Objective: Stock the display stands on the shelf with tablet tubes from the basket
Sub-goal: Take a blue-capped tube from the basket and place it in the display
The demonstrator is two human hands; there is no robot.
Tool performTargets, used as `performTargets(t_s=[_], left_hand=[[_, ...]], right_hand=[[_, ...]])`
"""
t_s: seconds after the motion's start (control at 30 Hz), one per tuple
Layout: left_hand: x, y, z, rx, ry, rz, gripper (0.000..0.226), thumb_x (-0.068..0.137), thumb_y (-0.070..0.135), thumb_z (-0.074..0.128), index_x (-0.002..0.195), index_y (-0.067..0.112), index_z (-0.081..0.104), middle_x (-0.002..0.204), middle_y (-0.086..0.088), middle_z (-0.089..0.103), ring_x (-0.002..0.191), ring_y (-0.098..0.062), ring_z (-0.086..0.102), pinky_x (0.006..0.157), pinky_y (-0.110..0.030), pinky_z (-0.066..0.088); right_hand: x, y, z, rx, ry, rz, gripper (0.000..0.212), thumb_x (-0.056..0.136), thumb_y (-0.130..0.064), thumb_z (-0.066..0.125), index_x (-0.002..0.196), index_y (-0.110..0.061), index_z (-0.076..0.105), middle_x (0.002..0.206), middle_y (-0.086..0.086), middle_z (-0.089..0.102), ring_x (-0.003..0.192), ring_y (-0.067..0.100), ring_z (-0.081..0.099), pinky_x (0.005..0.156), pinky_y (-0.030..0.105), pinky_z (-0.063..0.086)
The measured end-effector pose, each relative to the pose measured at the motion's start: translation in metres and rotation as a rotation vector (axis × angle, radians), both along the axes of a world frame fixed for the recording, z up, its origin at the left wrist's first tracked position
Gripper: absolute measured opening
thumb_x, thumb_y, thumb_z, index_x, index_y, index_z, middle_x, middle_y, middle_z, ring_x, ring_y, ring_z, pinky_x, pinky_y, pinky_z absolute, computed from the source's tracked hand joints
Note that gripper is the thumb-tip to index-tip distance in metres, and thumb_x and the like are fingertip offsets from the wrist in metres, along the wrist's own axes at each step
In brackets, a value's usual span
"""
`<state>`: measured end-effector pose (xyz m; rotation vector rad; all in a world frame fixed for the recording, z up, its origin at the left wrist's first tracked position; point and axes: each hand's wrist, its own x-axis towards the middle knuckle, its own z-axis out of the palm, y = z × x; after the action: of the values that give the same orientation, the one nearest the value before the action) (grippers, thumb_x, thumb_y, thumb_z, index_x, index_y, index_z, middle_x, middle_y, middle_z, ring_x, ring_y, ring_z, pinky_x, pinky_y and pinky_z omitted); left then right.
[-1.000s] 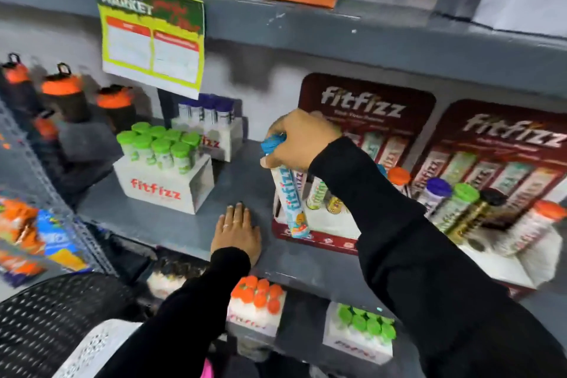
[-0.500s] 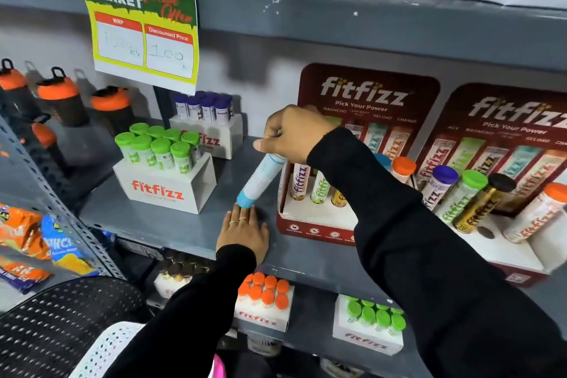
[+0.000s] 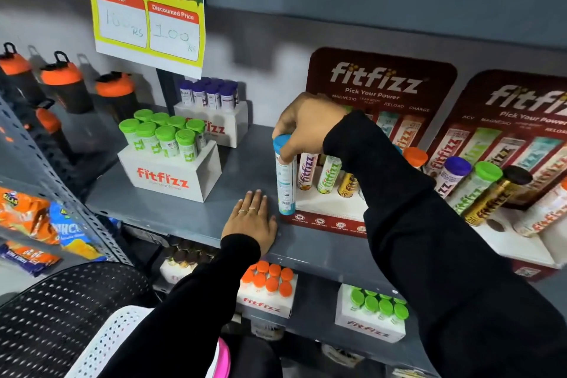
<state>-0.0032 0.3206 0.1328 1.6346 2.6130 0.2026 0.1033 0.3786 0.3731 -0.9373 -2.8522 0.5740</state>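
Shelf [image 3: 171, 212]: carries all the stands.
Left stand [image 3: 171, 175]: near the front edge, full of tubes.
Back stand [image 3: 214, 123]: behind the left stand, near the wall.
Middle stand [image 3: 325, 205]: right of the left hand [image 3: 251, 221], which lies flat on the shelf.
Held tube [image 3: 285, 181]: upright at the middle stand's left front corner, under the right hand [image 3: 306, 126].
Right stand [image 3: 521, 230]: right of the middle stand, tubes leaning in it.
Lower shelf [image 3: 313, 313]: two more stands, below.

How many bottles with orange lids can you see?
4. All stand at the shelf's far left: one at the edge, one beside it, one nearer the green tubes, and one lower down in front. More may be hidden.
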Motion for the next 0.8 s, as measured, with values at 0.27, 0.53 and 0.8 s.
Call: performTargets(t_s=[0.27,0.53,0.8], left_hand=[[0.002,0.001,-0.001,0.023,-0.013,0.001,0.057,0.099,0.035,0.023,0.149,0.012,0.009,0.158,-0.005,0.01,0.144,-0.02,0.004,0.119,-0.034,0.003],[0.005,-0.001,0.001,0.035,-0.002,0.021,0.057,0.099,0.035,0.023,0.149,0.011,0.009,0.157,-0.005,0.011,0.144,-0.02,0.004,0.119,-0.033,0.003],[0.003,0.0,-0.001,0.0,0.023,0.013,0.058,0.099,0.041,0.017,0.149,0.013,0.009,0.158,-0.004,0.007,0.145,-0.019,0.002,0.118,-0.032,0.002]], right_hand=[[0.009,0.007,-0.002,-0.113,0.034,0.036,0.033,0.08,0.004,0.067,0.11,-0.012,0.068,0.112,0.011,0.069,0.057,0.014,0.059,0.046,0.016,0.053],[0.011,0.005,-0.004,0.081,0.039,0.107,0.012,0.087,-0.024,0.064,0.096,-0.017,0.067,0.103,0.002,0.069,0.091,0.014,0.06,0.08,0.021,0.051],[0.025,0.005,0.003,0.117,0.003,0.116,0.032,0.086,-0.018,0.064,0.118,-0.017,0.065,0.125,0.0,0.065,0.114,0.015,0.056,0.09,0.019,0.044]])
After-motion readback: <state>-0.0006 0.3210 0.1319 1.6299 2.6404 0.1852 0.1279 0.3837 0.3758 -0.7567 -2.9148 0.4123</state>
